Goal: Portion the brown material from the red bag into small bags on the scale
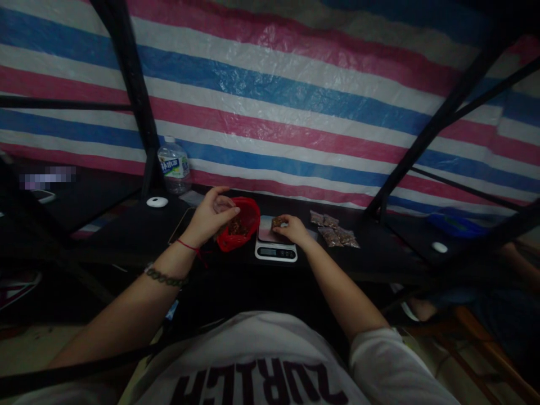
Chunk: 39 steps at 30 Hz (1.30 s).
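Note:
My left hand (214, 216) hovers over the left rim of a red plastic bag (252, 222), its fingers apart and holding nothing. Small brown pieces (237, 226) lie inside the bag. Over the plate of a white digital kitchen scale (276, 253), my right hand (293, 229) pinches a small clear bag of brown pieces (277, 222). Whether that bag rests on the plate I cannot tell. Right of the scale lie several small filled bags (333, 232), grouped together on the black table (379, 247).
A clear plastic bottle (174, 166) stands at the back left, near a white oval object (157, 202). Black metal posts (135, 95) rise on both sides before a striped plastic sheet (274, 107). A blue object (458, 226) lies far right, where another person's foot (422, 309) shows below.

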Each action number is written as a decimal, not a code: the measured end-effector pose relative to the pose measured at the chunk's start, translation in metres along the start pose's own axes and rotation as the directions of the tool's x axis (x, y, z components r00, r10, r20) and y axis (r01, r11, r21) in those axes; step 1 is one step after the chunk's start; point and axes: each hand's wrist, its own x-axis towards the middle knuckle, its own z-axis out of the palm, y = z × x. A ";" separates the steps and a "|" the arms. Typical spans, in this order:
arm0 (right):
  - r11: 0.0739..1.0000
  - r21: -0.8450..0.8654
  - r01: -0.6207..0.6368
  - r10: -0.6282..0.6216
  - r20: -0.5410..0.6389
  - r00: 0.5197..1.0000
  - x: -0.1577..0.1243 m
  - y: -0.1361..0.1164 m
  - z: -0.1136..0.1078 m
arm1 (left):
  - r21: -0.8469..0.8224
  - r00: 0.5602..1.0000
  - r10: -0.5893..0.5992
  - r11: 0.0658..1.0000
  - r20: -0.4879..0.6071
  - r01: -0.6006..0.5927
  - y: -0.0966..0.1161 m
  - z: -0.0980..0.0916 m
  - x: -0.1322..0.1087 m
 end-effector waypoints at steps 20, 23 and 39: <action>0.966 0.165 0.201 -0.238 0.251 0.938 -0.082 -0.090 -0.039 | 0.473 0.817 0.281 0.702 0.503 -0.532 -0.003 0.075 -0.070; 0.942 0.284 0.182 -0.241 0.192 0.951 -0.079 -0.083 -0.045 | 0.492 0.816 0.288 0.681 0.502 -0.542 -0.007 0.064 -0.061; 0.928 0.261 0.267 -0.307 0.127 0.943 -0.088 -0.095 -0.048 | 0.431 0.845 0.141 0.809 0.516 -0.399 0.003 0.064 -0.064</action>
